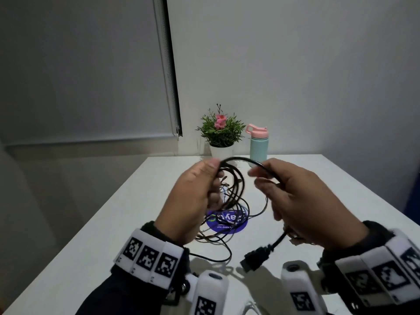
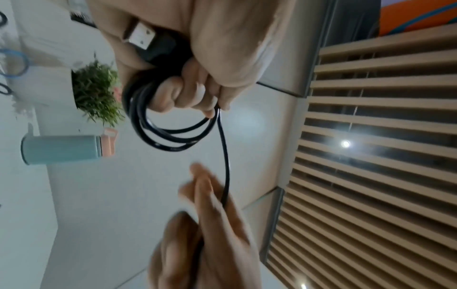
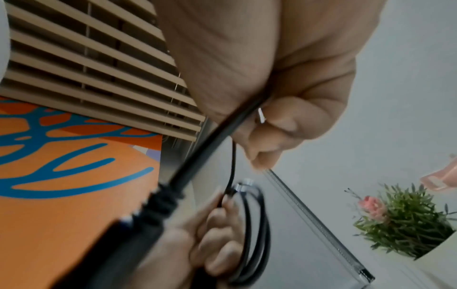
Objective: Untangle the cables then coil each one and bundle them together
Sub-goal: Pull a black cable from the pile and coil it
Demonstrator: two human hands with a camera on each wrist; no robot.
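Clearly coiling: the left hand [image 1: 195, 192] grips the black cable's loops [image 1: 234, 185], and the right hand [image 1: 293, 196] pinches its free run. Next, lay another loop without snagging the tangle on the worktop [image 1: 341, 192].

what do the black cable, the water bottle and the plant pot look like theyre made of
Black cable: rubbery or plastic sheath, slightly glossy; it bends into smooth loops and catches light. Water bottle: matte mint body, probably painted metal, though plastic is possible; pink lid looks plastic. Plant pot: plain white, smooth, ceramic or plastic; cannot tell which.

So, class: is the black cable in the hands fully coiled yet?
Partly coiled: the left hand holds loops, while the plug end hangs loose.
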